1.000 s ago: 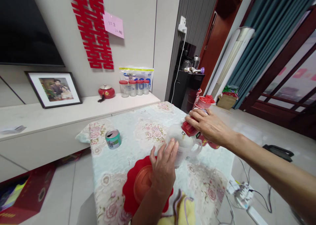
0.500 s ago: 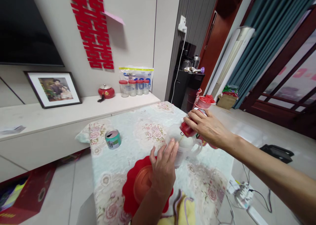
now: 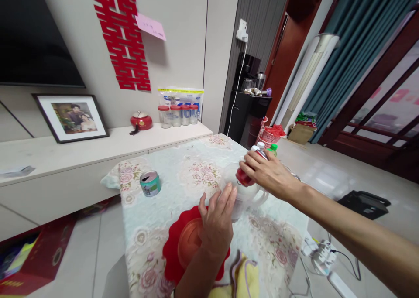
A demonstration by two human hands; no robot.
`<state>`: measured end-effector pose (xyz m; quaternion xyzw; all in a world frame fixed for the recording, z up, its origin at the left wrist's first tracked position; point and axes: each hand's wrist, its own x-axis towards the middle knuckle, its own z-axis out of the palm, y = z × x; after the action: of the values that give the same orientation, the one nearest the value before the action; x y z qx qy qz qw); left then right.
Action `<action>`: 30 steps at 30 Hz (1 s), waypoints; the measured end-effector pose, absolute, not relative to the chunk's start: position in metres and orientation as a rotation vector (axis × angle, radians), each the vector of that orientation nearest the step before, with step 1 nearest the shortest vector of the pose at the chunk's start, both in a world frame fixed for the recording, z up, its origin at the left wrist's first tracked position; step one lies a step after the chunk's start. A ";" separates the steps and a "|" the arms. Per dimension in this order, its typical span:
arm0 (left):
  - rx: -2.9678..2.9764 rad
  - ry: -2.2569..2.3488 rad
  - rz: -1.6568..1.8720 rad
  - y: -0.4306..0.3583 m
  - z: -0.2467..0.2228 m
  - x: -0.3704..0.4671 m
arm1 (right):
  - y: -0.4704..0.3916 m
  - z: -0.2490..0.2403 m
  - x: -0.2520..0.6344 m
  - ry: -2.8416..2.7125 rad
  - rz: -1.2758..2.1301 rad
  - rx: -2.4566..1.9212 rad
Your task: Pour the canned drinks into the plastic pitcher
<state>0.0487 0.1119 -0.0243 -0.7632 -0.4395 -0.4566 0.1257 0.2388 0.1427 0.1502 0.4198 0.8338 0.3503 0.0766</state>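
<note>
My right hand [image 3: 263, 169] is wrapped round a red drink can [image 3: 245, 176], tipped with its opened end down over a translucent plastic pitcher [image 3: 240, 206]. The pitcher stands on the table, its handle [image 3: 261, 198] pointing right. Against the pitcher's near left side rests my left hand [image 3: 218, 219], fingers stretched out and thumb apart. Beneath that forearm lies a red scalloped mat [image 3: 172, 254] with an orange-red round lid or bowl [image 3: 188, 241] on it, partly hidden. An opened teal can [image 3: 150, 183] stands upright at the table's left.
A yellow cloth [image 3: 247, 276] lies at the near edge of the flowered tablecloth [image 3: 271, 237]. Bottles, one with a green cap [image 3: 273, 149], stand behind my right hand. Lidded jars [image 3: 176, 116] and a picture frame [image 3: 70, 118] sit on the cabinet. A power strip [image 3: 322, 258] lies on the floor.
My right hand and the red can have shifted slightly left, revealing bottle caps behind. The thin stream seen under the can earlier is no longer visible. My left hand stays put.
</note>
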 end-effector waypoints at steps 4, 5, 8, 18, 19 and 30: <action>-2.232 -1.276 -1.323 0.112 -0.024 0.048 | 0.145 0.144 0.236 2.475 1.170 1.270; -2.234 -1.278 -1.329 0.112 -0.024 0.048 | 0.145 0.144 0.235 2.475 1.174 1.238; -2.228 -1.293 -1.366 0.112 -0.025 0.049 | 0.146 0.142 0.232 2.486 1.178 1.198; -2.234 -1.283 -1.390 0.112 -0.024 0.050 | 0.148 0.138 0.228 2.517 1.192 1.131; -2.230 -1.280 -1.390 0.112 -0.024 0.050 | 0.149 0.138 0.228 2.532 1.165 1.108; -2.245 -1.250 -1.262 0.111 -0.020 0.041 | 0.148 0.147 0.260 2.811 0.442 1.835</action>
<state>0.0407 0.1106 -0.0200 -0.7766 -0.4325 -0.4365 0.1390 0.2596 0.1481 0.1472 0.5378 0.8241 0.1296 -0.1217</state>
